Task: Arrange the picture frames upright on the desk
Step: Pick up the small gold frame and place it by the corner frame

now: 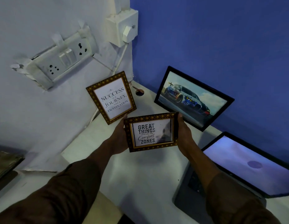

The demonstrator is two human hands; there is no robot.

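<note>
A gold-brown frame reading "Great Things... Comfort Zones" (pixel 151 132) is held above the white desk (pixel 140 175), its face toward me. My left hand (pixel 119 138) grips its left edge and my right hand (pixel 184 135) grips its right edge. Behind it a matching gold frame reading "Success is a Journey" (pixel 111 97) stands upright, leaning on the pale wall. To the right a black frame with a race car picture (pixel 192 97) leans upright against the blue wall.
An open laptop (pixel 247 165) with a lit screen sits at the right on the desk. A switch and socket panel (pixel 59 60) and a plugged adapter (pixel 124 29) with a white cable are on the pale wall. A cable hole (pixel 139 92) is in the desk corner.
</note>
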